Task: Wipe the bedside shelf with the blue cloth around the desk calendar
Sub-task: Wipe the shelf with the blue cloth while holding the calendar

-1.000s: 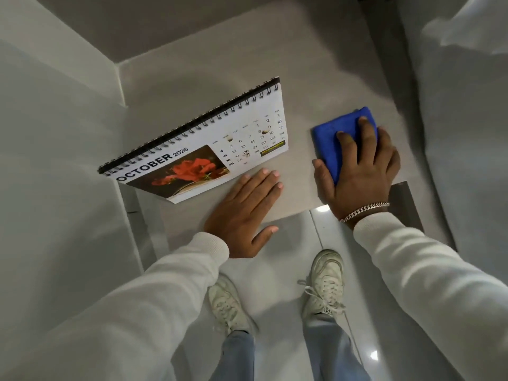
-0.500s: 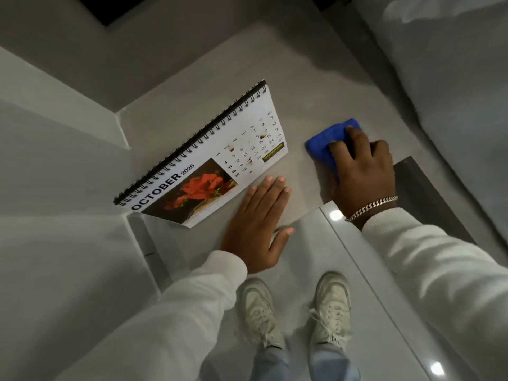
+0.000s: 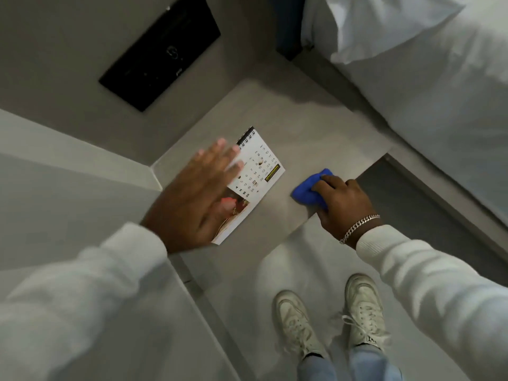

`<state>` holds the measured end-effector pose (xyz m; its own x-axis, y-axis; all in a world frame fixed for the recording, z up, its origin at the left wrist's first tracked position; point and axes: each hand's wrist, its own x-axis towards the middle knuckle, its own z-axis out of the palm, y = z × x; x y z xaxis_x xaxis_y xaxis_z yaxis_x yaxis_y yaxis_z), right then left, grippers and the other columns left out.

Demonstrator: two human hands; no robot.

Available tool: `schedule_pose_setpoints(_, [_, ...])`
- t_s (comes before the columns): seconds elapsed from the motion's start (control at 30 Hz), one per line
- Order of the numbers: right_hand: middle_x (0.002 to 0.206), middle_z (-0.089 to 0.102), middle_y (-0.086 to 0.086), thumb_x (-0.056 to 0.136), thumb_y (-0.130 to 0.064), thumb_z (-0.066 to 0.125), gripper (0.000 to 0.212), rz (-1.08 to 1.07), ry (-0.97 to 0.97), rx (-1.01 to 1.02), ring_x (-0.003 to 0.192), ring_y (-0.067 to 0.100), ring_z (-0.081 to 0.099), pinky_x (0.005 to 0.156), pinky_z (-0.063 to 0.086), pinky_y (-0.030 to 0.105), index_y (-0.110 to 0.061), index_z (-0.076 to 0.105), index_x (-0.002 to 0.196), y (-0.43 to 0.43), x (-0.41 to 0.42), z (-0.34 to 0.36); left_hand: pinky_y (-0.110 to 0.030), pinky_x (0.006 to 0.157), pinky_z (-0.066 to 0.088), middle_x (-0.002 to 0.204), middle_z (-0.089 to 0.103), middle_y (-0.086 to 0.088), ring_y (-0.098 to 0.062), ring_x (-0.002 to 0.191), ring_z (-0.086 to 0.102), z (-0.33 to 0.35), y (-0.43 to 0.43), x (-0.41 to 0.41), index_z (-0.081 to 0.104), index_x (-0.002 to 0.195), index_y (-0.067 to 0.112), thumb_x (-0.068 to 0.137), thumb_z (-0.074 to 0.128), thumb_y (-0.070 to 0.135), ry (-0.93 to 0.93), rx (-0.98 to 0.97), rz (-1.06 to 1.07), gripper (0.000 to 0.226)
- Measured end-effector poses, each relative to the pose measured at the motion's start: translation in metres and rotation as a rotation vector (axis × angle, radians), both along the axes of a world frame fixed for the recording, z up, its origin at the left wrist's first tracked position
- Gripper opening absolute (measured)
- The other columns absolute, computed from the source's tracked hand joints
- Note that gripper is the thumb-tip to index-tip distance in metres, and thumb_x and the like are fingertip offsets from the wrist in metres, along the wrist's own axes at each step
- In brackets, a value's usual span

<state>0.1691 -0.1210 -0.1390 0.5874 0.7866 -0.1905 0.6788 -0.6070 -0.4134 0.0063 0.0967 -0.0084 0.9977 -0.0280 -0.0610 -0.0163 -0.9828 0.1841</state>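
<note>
The left hand (image 3: 192,200), flat on the pale grey bedside shelf (image 3: 302,133) a second ago, is now raised with fingers spread over the white spiral-bound desk calendar (image 3: 258,171) (contact cannot be told), while the bunched blue cloth (image 3: 308,189) is kept clamped by the right hand (image 3: 343,203) near the front edge, so lifting the calendar seems intended

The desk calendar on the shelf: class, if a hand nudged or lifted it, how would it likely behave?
The desk calendar looks like thin card on a wire spiral, so probably light and easy to slide across the smooth shelf. Its pages could flap or bend if lifted by one corner. The left hand, spread open over it, may be about to steady or move it.
</note>
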Motion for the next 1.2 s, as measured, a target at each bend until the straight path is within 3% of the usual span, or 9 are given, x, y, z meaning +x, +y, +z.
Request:
schedule_pose_setpoints(0.17, [0.099, 0.074, 0.012, 0.073, -0.007, 0.069, 0.026, -0.225, 0.188, 0.357, 0.085, 0.037, 0.068, 0.077, 0.052, 0.037, -0.009, 0.068, 0.1, 0.006, -0.037, 0.01, -0.047, 0.124, 0.015, 0.165, 0.002, -0.006, -0.02, 0.154, -0.001, -0.014, 0.049, 0.014, 0.002, 0.155, 0.012, 0.096, 0.022, 0.058, 0.249, 0.139, -0.041, 0.078])
schedule_pose_setpoints(0.27, [0.095, 0.075, 0.006, 0.077, -0.007, 0.066, 0.024, -0.383, 0.356, 0.521, 0.084, 0.029, 0.069, 0.079, 0.056, 0.034, -0.014, 0.069, 0.101, 0.016, -0.067, 0.012, -0.04, 0.125, 0.008, 0.166, -0.007, -0.001, -0.013, 0.153, -0.006, -0.029, 0.051, 0.007, -0.011, 0.154, 0.016, 0.09, 0.021, 0.07, 0.289, 0.108, -0.047, 0.089])
schedule_pose_setpoints(0.43, [0.119, 0.069, 0.003, 0.088, -0.015, 0.063, 0.039, -0.659, 0.543, 0.692, 0.097, 0.015, 0.064, 0.09, 0.054, 0.029, -0.018, 0.057, 0.127, 0.042, -0.095, 0.012, -0.042, 0.125, 0.009, 0.166, -0.006, -0.001, -0.014, 0.153, -0.005, -0.035, 0.047, 0.004, -0.009, 0.154, 0.017, 0.088, 0.032, 0.069, 0.251, 0.037, -0.012, 0.094])
schedule_pose_setpoints(0.6, [0.133, 0.062, 0.006, 0.09, -0.015, 0.062, 0.041, -0.829, 0.577, 0.841, 0.118, 0.018, 0.059, 0.102, 0.05, 0.039, -0.012, 0.055, 0.131, 0.073, -0.085, 0.017, -0.038, 0.125, 0.003, 0.167, -0.005, -0.005, -0.015, 0.153, -0.005, -0.037, 0.046, 0.005, -0.007, 0.154, 0.013, 0.088, 0.037, 0.066, 0.24, 0.03, -0.027, 0.095])
schedule_pose_setpoints(0.77, [0.131, 0.062, 0.012, 0.091, -0.016, 0.062, 0.04, -0.857, 0.615, 0.819, 0.12, 0.025, 0.058, 0.102, 0.049, 0.045, -0.008, 0.055, 0.129, 0.095, -0.09, 0.01, -0.037, 0.125, -0.003, 0.166, -0.006, -0.005, -0.016, 0.153, -0.008, -0.038, 0.046, 0.007, -0.008, 0.154, 0.014, 0.088, 0.034, 0.066, 0.217, 0.038, -0.05, 0.094])
schedule_pose_setpoints(1.0, [0.13, 0.063, 0.008, 0.087, -0.012, 0.066, 0.04, -0.819, 0.719, 0.799, 0.122, 0.021, 0.057, 0.105, 0.048, 0.044, -0.016, 0.058, 0.127, 0.095, -0.153, 0.006, -0.044, 0.125, -0.004, 0.166, -0.003, -0.013, -0.023, 0.153, -0.007, -0.039, 0.048, 0.007, -0.004, 0.154, 0.008, 0.089, 0.033, 0.067, 0.196, 0.1, -0.089, 0.095])
schedule_pose_setpoints(1.1, [0.127, 0.063, 0.003, 0.087, -0.011, 0.066, 0.038, -0.856, 0.726, 0.83, 0.119, 0.018, 0.059, 0.103, 0.049, 0.043, -0.014, 0.061, 0.124, 0.095, -0.141, 0.009, -0.042, 0.124, -0.007, 0.166, -0.003, -0.012, -0.022, 0.153, -0.008, -0.039, 0.049, 0.007, -0.003, 0.154, 0.008, 0.088, 0.032, 0.068, 0.192, 0.131, -0.092, 0.096])
schedule_pose_setpoints(1.2, [0.131, 0.062, 0.009, 0.089, -0.013, 0.063, 0.039, -0.936, 0.69, 0.869, 0.119, 0.023, 0.059, 0.1, 0.051, 0.047, -0.01, 0.058, 0.128, 0.1, -0.11, 0.013, -0.043, 0.124, -0.007, 0.165, -0.006, -0.009, -0.022, 0.153, -0.009, -0.04, 0.05, 0.006, -0.005, 0.154, 0.01, 0.088, 0.031, 0.069, 0.182, 0.139, -0.093, 0.095])
